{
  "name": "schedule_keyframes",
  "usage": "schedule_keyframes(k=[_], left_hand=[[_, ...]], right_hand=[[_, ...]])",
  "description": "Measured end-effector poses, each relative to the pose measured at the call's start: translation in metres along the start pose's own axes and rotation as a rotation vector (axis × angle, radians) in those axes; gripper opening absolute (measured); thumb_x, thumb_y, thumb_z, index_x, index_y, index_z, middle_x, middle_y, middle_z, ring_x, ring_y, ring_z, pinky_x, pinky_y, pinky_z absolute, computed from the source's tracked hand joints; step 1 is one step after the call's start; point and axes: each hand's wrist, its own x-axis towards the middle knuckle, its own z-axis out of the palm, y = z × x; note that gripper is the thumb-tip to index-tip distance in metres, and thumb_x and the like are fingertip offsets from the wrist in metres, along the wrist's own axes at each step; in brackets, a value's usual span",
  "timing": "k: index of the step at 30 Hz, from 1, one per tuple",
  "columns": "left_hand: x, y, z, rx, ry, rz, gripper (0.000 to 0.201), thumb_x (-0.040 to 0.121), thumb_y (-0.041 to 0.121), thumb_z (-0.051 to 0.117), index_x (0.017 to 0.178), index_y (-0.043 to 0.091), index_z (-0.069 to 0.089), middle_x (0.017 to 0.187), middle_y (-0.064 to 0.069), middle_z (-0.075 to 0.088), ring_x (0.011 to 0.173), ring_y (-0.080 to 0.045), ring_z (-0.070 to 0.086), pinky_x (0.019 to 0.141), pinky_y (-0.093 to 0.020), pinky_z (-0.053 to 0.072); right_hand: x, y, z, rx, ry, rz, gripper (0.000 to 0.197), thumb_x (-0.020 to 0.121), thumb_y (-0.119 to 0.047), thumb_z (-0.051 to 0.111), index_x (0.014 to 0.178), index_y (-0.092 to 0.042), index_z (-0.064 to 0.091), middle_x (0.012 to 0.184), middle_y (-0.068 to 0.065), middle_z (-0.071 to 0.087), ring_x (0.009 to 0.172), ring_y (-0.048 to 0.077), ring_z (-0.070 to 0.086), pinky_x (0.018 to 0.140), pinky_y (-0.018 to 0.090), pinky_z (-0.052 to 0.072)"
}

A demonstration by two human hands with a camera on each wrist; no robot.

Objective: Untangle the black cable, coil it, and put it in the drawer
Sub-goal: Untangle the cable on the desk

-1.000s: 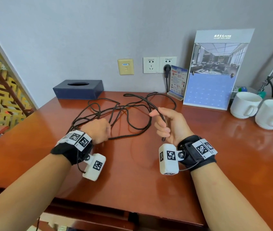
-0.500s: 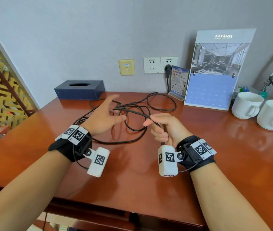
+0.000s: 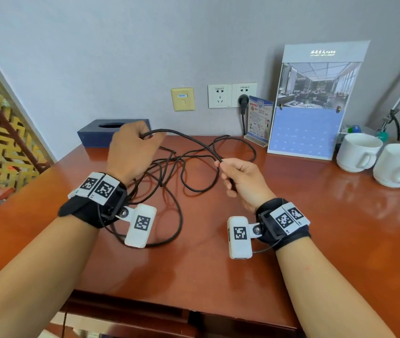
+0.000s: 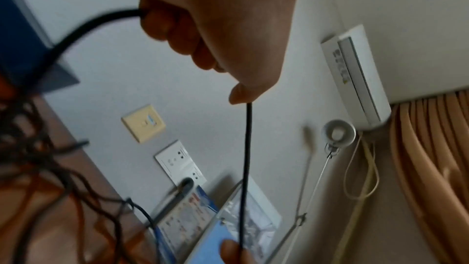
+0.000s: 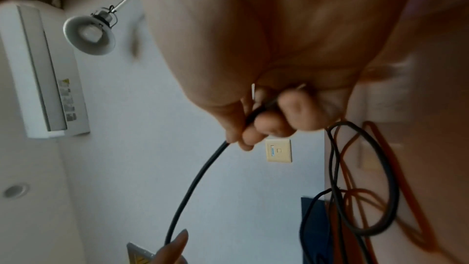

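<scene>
Desk (image 3: 291,240) is carrying most of the black cable (image 3: 169,191), lying tangled between the wrists, nearer the left. One raised span is running left-to-right between hands. Left hand (image 3: 130,152) is gripping its far-left end; right hand (image 3: 242,181) is pinching the near-right end.

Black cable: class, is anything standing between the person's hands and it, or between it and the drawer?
Nothing separates them: the left hand and right hand both grip the black cable. The rest lies in tangled loops on the desk. No drawer can be made out, so that path cannot be judged.
</scene>
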Motion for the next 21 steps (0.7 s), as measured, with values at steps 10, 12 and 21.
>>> schedule_keyframes(k=[10,12,21], left_hand=[[0.010,-0.050,0.006,0.852,-0.179,0.027,0.059,0.081,0.059,0.055,0.121,0.016,0.055,0.114,-0.017,0.058,0.105,-0.040,0.055,0.088,-0.046,0.043],[0.006,-0.058,0.014,0.852,-0.240,-0.003,0.066,0.081,0.059,0.058,0.136,0.025,0.045,0.131,-0.015,0.050,0.119,-0.038,0.048,0.097,-0.050,0.038],[-0.030,-0.027,0.054,0.654,-0.346,0.339,0.060,0.087,0.045,0.056,0.145,0.034,0.041,0.158,-0.010,0.028,0.148,-0.027,0.020,0.112,-0.053,0.016]], right_hand=[[-0.002,0.009,-0.003,-0.200,0.080,0.114,0.014,0.089,-0.016,0.071,0.082,-0.007,0.063,0.075,0.005,0.070,0.040,0.009,0.036,0.038,0.018,0.028],[-0.003,0.008,-0.003,-0.232,0.092,0.119,0.015,0.089,-0.016,0.072,0.083,-0.007,0.062,0.070,0.003,0.070,0.041,0.010,0.038,0.038,0.019,0.030],[-0.004,0.012,0.003,-0.229,0.055,0.109,0.016,0.087,-0.009,0.073,0.079,-0.008,0.060,0.072,0.009,0.068,0.042,0.010,0.046,0.039,0.020,0.034]])
